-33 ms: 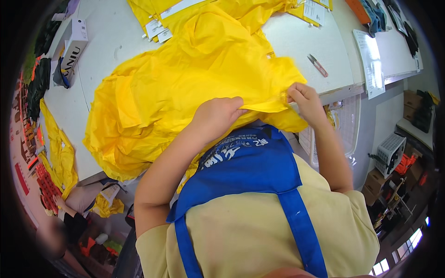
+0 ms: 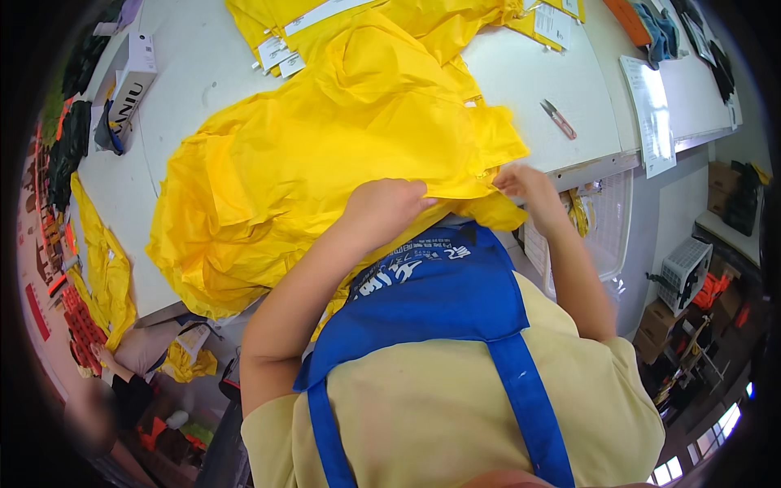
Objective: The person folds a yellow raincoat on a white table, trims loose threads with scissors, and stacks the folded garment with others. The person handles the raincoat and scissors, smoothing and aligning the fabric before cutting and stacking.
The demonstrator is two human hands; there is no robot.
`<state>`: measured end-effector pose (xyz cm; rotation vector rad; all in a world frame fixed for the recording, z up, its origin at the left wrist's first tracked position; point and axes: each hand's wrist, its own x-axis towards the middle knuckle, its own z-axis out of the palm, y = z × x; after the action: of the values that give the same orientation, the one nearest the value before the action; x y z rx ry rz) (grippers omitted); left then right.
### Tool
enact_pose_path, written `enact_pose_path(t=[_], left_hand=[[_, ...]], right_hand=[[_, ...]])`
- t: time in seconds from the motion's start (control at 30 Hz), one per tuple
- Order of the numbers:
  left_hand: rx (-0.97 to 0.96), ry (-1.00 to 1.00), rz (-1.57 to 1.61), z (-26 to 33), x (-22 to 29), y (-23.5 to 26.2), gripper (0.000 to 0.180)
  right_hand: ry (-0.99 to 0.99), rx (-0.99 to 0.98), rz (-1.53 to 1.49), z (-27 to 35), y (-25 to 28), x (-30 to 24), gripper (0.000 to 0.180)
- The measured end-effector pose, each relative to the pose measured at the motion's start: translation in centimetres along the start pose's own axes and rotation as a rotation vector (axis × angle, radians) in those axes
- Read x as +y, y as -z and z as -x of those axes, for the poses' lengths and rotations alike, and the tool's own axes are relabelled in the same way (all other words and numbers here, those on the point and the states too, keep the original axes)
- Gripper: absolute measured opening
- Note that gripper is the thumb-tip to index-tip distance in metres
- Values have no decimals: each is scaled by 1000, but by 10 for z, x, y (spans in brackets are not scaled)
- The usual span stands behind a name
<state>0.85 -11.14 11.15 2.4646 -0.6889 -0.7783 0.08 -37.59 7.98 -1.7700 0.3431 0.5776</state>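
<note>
A large yellow garment (image 2: 325, 146) of thin, creased fabric is bunched over the white table (image 2: 187, 89) and hangs past its near edge. My left hand (image 2: 386, 210) is closed on the garment's near edge, thumb and fingers pinching the cloth. To its right, my right hand (image 2: 529, 191) has its fingers curled together, the tips right at the garment's edge. Whether cloth or something small is between those fingertips cannot be made out. A pair of thread snips (image 2: 558, 119) with reddish handles lies on the table beyond my right hand.
More folded yellow garments (image 2: 553, 24) with white tags lie at the far side. A white box (image 2: 134, 77) stands at the far left, a sheet of paper (image 2: 648, 114) hangs over the right edge. A white plastic basket (image 2: 606, 228) sits below. Another person's hand (image 2: 104, 356) shows lower left.
My right hand has shifted slightly left and down, and the garment's right corner now lies free above it. My left hand has moved down slightly, still pinching the edge.
</note>
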Motion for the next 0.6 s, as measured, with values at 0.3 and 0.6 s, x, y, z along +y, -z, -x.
enact_pose_path(t=[0.3, 0.6], left_hand=[[284, -207, 39, -62, 29, -39, 23], [262, 91, 374, -75, 11, -42, 20]], right_hand=[[-242, -120, -776, -30, -29, 27, 29], [-42, -114, -659, -13, -33, 23, 29]])
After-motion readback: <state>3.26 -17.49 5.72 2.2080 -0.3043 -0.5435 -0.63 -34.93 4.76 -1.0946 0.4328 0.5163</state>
